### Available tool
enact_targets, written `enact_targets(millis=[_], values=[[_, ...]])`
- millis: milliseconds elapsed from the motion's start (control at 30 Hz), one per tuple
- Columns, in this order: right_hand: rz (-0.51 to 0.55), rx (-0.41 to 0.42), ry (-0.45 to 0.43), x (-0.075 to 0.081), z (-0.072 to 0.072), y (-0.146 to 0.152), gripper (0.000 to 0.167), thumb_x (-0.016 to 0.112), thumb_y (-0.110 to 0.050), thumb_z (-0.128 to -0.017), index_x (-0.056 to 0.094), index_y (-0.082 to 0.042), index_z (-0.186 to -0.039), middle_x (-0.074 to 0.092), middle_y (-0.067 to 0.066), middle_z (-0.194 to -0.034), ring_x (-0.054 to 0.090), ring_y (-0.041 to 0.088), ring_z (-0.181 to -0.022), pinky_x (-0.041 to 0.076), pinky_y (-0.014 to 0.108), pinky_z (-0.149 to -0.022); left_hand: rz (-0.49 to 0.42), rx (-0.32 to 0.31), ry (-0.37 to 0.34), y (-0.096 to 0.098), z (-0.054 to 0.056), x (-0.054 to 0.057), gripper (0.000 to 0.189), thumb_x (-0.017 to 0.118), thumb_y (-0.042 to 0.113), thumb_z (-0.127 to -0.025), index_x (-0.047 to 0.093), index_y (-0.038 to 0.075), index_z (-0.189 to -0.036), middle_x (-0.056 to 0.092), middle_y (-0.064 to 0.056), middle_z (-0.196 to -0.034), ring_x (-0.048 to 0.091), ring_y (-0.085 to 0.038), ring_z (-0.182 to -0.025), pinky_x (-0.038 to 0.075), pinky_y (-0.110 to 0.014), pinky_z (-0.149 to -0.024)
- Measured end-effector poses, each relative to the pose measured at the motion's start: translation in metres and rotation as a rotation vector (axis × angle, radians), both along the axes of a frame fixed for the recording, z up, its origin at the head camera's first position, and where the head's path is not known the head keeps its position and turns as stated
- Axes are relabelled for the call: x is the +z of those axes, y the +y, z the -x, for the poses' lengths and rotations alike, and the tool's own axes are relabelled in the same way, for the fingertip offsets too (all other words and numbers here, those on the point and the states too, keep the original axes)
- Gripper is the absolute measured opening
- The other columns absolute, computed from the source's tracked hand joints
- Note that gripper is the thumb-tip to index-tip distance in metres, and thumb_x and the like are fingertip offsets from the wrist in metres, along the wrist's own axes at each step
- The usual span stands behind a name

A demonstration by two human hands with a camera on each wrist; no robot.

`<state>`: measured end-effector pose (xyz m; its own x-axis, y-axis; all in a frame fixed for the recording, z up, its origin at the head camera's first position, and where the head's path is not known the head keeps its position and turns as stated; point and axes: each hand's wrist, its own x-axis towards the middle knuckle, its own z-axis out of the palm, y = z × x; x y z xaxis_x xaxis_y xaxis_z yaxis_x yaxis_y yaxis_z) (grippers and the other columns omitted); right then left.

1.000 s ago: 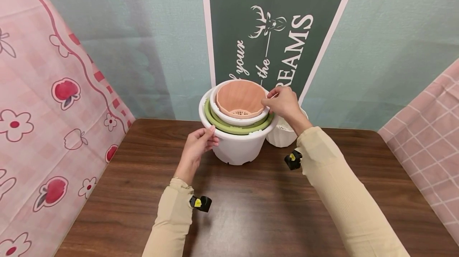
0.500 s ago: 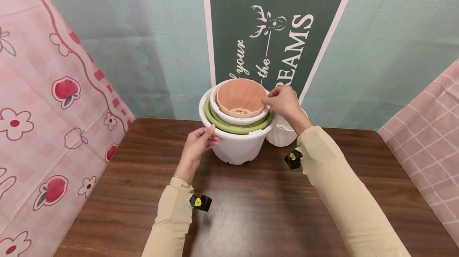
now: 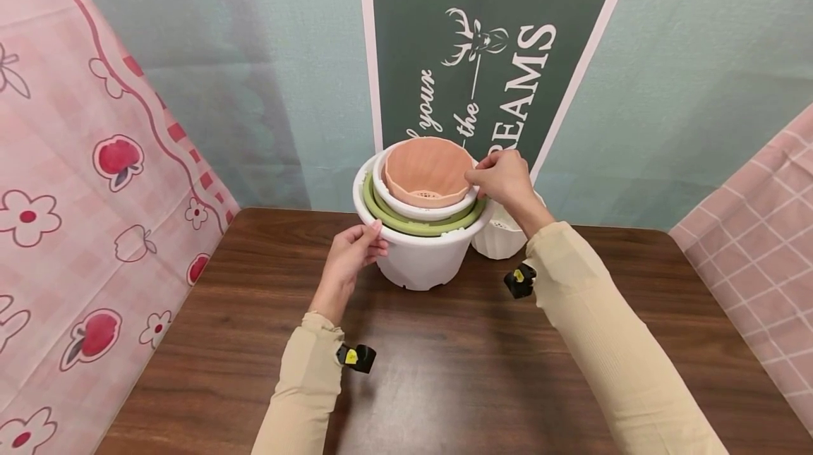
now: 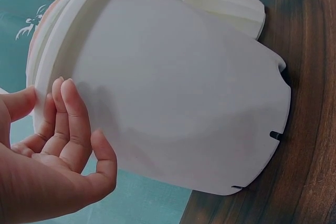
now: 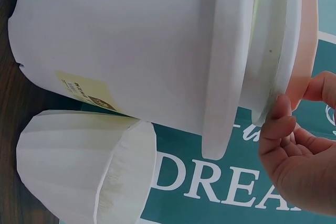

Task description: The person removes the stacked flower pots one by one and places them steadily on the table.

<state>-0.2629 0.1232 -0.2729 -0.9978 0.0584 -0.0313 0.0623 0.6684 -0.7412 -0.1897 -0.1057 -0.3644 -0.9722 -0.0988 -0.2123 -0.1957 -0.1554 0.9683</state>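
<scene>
Flowerpots stand nested on the table: a large white flowerpot (image 3: pixel 419 264) outside, then a green flowerpot (image 3: pixel 413 228), a smaller white flowerpot (image 3: pixel 427 214) and a peach flowerpot (image 3: pixel 428 169) innermost. My left hand (image 3: pixel 348 261) pinches the large pot's rim at its near left side, thumb on the rim and fingers beneath. At the right, my right hand (image 3: pixel 506 181) has its thumb on the peach rim (image 5: pixel 305 51), with fingertips under the smaller white pot's rim (image 5: pixel 289 35). Most of the green pot is hidden inside the stack.
Right beside the stack, partly behind my right forearm, stands a faceted white pot (image 3: pixel 498 240). The brown wooden table (image 3: pixel 432 370) meets a teal and dark green cloth backdrop (image 3: pixel 286 88) behind. Pink patterned cloths (image 3: pixel 95 180) hang at both sides.
Slightly less of the peach flowerpot's perforated bottom shows above its near rim. Both hands keep their places on the rims.
</scene>
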Motion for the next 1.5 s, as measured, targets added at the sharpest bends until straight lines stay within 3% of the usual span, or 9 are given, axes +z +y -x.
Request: enact_targets(millis=[433,900,1500], values=[[0.039,0.003,0.017,-0.0011,0.0007,0.0033,0.018,0.058,-0.015,-0.081,0.061,0.001,-0.089,0.058,0.006,-0.06,0.06,0.016,-0.053,0.045,0.021,-0.049,-0.014,0.001,0.045,0.0034,-0.0002,-0.0017,0.023,0.057,0.02,-0.091,0.058,0.008,-0.073,0.06,0.0,-0.062,0.059,-0.009,-0.055,0.044,-0.022,-0.058],[0.106,0.024,0.024,-0.001,0.0006,0.0031,0.019,0.058,-0.012,-0.081,0.055,0.003,-0.094,0.058,0.006,-0.057,0.06,0.015,-0.05,0.048,0.023,-0.049,-0.004,0.009,0.045,0.003,-0.0021,-0.0004,0.023,0.058,0.021,-0.091,0.059,0.006,-0.074,0.06,0.0,-0.062,0.059,-0.01,-0.057,0.045,-0.025,-0.06],[0.314,0.052,0.015,0.0023,-0.0032,0.0,0.015,0.053,-0.001,-0.083,0.054,0.011,-0.091,0.061,0.009,-0.057,0.061,0.014,-0.046,0.054,0.032,-0.053,0.001,0.019,0.039,0.0023,-0.0015,-0.0014,0.024,0.058,0.023,-0.091,0.059,0.007,-0.072,0.061,-0.001,-0.064,0.06,-0.01,-0.058,0.045,-0.025,-0.061]])
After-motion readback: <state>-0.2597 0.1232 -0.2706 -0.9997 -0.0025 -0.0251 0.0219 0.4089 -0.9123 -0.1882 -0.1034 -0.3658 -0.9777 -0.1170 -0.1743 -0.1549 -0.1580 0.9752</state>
